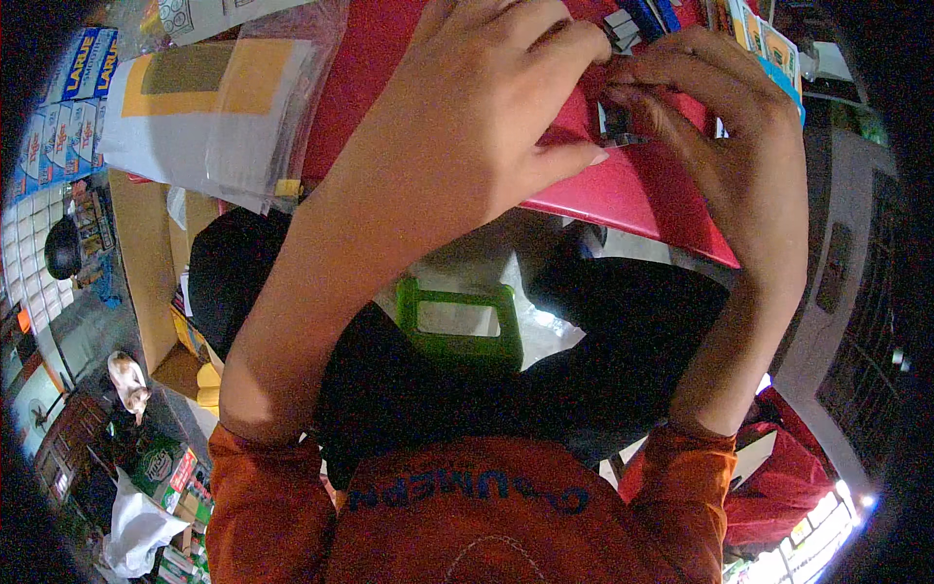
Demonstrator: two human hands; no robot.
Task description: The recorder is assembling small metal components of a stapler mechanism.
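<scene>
In the head view, the left hand (486,107) and right hand (744,117) nearly meet at upper right of centre over a red table (642,190); the left thumb stands wide of its curled fingers, the right grip is narrow, and I cannot tell what either holds. Small pale pieces (623,27) show just beside the left fingertips, near the top edge.

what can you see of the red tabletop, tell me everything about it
The red tabletop looks smooth and slightly glossy, perhaps plastic, and is partly shaded. It sits in front of the person, its near edge beyond the lap. The left hand and right hand hide much of it; whether they touch it is unclear. A clear plastic packet overlaps its left side.
</scene>
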